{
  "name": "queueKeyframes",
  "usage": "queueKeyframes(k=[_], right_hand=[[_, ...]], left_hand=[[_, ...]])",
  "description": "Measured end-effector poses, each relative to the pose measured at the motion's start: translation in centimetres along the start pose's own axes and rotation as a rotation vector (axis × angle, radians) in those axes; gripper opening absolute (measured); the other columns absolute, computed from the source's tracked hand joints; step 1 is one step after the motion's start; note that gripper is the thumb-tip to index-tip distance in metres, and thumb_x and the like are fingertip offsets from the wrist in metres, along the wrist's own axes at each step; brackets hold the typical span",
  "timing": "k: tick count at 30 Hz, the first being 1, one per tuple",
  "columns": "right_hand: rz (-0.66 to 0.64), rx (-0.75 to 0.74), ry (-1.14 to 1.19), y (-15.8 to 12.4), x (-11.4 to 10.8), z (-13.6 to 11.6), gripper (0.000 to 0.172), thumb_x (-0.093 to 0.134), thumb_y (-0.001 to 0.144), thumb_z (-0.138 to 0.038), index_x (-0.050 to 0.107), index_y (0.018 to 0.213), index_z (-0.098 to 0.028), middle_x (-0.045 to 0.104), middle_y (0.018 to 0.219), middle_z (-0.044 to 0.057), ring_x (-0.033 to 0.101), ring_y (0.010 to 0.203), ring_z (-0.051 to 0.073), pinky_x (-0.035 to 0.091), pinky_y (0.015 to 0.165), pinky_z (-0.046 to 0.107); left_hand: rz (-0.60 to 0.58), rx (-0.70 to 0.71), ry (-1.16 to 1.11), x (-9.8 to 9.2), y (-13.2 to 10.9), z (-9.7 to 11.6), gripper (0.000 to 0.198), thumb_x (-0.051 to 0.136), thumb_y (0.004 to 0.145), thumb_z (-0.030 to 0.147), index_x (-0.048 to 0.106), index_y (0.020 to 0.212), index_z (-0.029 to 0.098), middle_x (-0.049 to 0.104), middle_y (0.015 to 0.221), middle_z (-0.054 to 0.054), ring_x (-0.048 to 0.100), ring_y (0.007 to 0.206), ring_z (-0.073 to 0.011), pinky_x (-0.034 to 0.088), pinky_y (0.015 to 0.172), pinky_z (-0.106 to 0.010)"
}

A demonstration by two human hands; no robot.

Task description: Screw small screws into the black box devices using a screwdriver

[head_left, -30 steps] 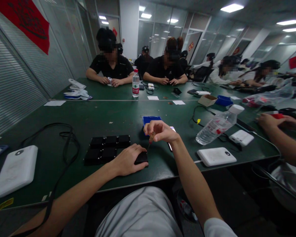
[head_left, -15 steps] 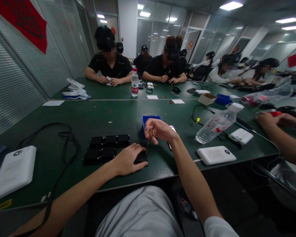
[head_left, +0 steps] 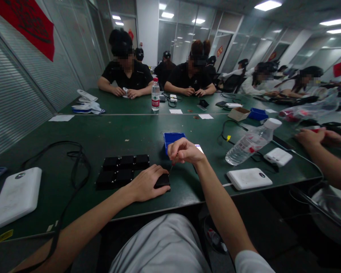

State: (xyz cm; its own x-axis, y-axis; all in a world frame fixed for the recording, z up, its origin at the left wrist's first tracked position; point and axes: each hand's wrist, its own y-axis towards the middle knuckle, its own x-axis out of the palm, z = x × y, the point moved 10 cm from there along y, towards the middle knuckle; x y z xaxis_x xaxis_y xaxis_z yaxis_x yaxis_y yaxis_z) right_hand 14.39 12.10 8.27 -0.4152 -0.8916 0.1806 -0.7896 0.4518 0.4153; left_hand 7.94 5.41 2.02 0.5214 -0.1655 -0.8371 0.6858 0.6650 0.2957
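My left hand [head_left: 149, 182] grips a small black box [head_left: 162, 182] and presses it on the green table near the front edge. Above the box's far right corner, my right hand [head_left: 184, 150] is closed on a thin screwdriver [head_left: 172, 165], whose shaft slants down to that corner. Its handle is mostly hidden by my fingers. Left of my left hand, several similar black boxes [head_left: 126, 162] stand in two rows, with small shiny spots at their corners. Just behind my right hand is a blue tray [head_left: 174, 136], partly covered by it. A phone [head_left: 199, 148] lies partly behind my right wrist.
A water bottle [head_left: 251, 142] leans at the right, near a white power bank [head_left: 249, 179]. Another white power bank [head_left: 17, 197] and a black cable [head_left: 82, 167] lie at the left. Co-workers [head_left: 127, 76] sit across the table; another person's hands [head_left: 312, 136] are at the right.
My right hand has turned, its fingers curling further round the screwdriver, and the screwdriver now leans more. My left hand and the box have stayed in place.
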Motion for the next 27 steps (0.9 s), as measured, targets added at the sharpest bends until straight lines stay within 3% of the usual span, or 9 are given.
queueKeyframes(k=[5, 12, 17, 21, 27], right_hand=[[-0.005, -0.016, -0.016, 0.0, 0.0, 0.1, 0.026, 0.088, 0.078, -0.038, 0.079, 0.085, -0.015, 0.068, 0.084, 0.002, 0.053, 0.053, 0.003, 0.037, 0.041, 0.012], [0.050, -0.040, -0.028, 0.2, -0.5, 0.0, 0.028, 0.093, 0.072, -0.038, 0.078, 0.080, -0.015, 0.066, 0.082, 0.001, 0.058, 0.063, 0.006, 0.050, 0.053, 0.014], [0.066, -0.034, -0.002, 0.3, -0.6, 0.3, 0.027, 0.092, 0.072, -0.035, 0.076, 0.081, -0.015, 0.064, 0.083, 0.000, 0.057, 0.059, 0.005, 0.055, 0.053, 0.016], [0.083, -0.053, -0.004, 0.4, -0.7, 0.2, 0.027, 0.092, 0.073, -0.034, 0.074, 0.080, -0.015, 0.063, 0.082, -0.002, 0.052, 0.054, 0.003, 0.054, 0.052, 0.015], [0.115, -0.073, 0.006, 0.5, -1.0, 0.1, 0.032, 0.093, 0.071, -0.031, 0.067, 0.079, -0.015, 0.061, 0.082, -0.003, 0.055, 0.053, 0.003, 0.050, 0.049, 0.015]], left_hand=[[-0.006, -0.003, 0.007, 0.0, 0.1, 0.1, 0.034, 0.071, 0.092, 0.037, 0.061, 0.119, 0.018, 0.068, 0.111, -0.010, 0.064, 0.105, -0.0282, 0.054, 0.098, -0.044], [0.002, 0.000, 0.001, 0.0, 0.0, 0.0, 0.034, 0.070, 0.092, 0.037, 0.061, 0.119, 0.019, 0.069, 0.112, -0.010, 0.064, 0.105, -0.0284, 0.054, 0.098, -0.045], [0.005, 0.002, 0.008, 0.1, -0.1, -0.2, 0.034, 0.070, 0.092, 0.037, 0.061, 0.119, 0.019, 0.068, 0.111, -0.009, 0.064, 0.105, -0.0281, 0.054, 0.097, -0.044], [0.007, 0.006, 0.000, 0.1, 0.0, -0.1, 0.033, 0.070, 0.092, 0.037, 0.060, 0.118, 0.018, 0.068, 0.111, -0.010, 0.064, 0.104, -0.0281, 0.054, 0.097, -0.044], [0.010, 0.010, -0.004, 0.0, 0.0, 0.1, 0.033, 0.071, 0.091, 0.036, 0.060, 0.117, 0.017, 0.068, 0.111, -0.010, 0.064, 0.104, -0.0284, 0.054, 0.097, -0.044]])
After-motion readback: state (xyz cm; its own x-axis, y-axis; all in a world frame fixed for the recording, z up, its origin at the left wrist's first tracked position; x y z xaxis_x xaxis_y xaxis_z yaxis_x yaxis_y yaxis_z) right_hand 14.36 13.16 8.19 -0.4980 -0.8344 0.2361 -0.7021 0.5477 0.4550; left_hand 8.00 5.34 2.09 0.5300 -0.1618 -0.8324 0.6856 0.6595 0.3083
